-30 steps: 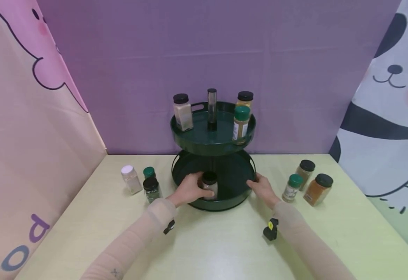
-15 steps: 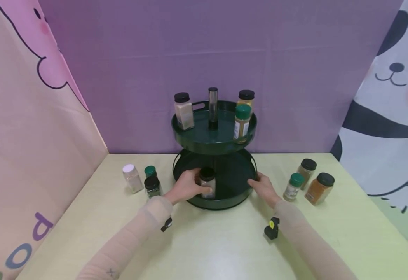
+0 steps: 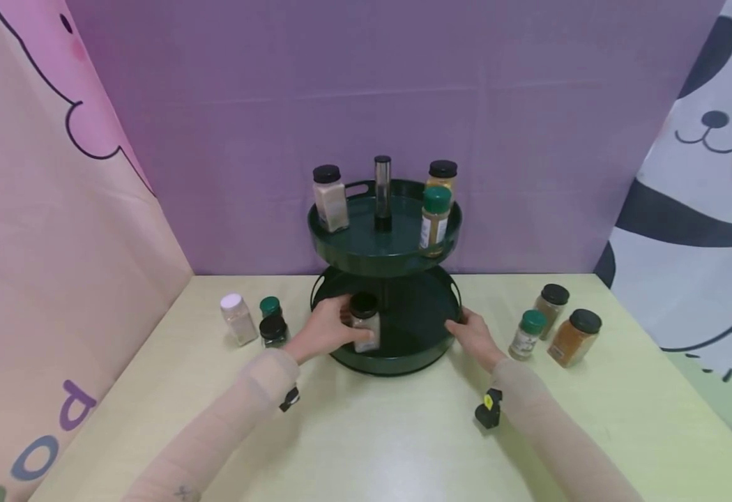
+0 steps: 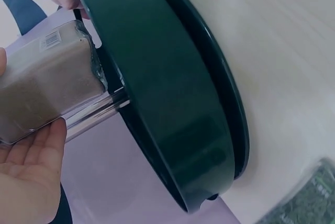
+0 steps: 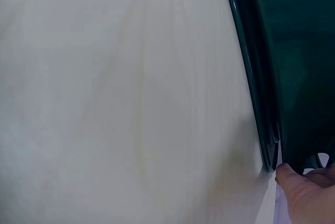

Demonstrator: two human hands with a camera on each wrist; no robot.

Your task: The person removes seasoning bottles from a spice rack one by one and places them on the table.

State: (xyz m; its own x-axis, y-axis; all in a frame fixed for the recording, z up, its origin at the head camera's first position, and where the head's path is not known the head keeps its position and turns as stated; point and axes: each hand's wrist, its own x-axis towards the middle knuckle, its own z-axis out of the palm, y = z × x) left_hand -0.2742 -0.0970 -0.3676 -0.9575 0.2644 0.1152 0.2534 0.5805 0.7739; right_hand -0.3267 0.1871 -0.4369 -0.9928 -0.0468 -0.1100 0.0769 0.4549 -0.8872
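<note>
My left hand (image 3: pixel 324 330) grips a clear spice jar (image 3: pixel 365 323) with a black lid, its contents greyish brown. In the left wrist view the jar (image 4: pixel 49 85) is held between thumb and fingers, its base at the rim of a dark green tray (image 4: pixel 162 77). That tray is the lower tier of a two-tier round stand (image 3: pixel 385 365), and the jar is over its front left part. My right hand (image 3: pixel 474 339) holds the lower tray's right rim by the handle cut-out; in the right wrist view the thumb (image 5: pixel 293 182) presses the outside of the rim.
On the upper tier (image 3: pixel 372 265) stand a black-lidded jar (image 3: pixel 331 206), a green-lidded jar (image 3: pixel 433 226) and a yellow jar (image 3: pixel 439 183). Left on the table are a white-lidded jar (image 3: pixel 239 324), a green-lidded one (image 3: pixel 270 306) and a black-lidded one (image 3: pixel 274 335). Three jars (image 3: pixel 573 341) stand right.
My left hand has shifted left with the jar, which has risen slightly and moved away from the stand's middle. The right hand stays on the tray's rim.
</note>
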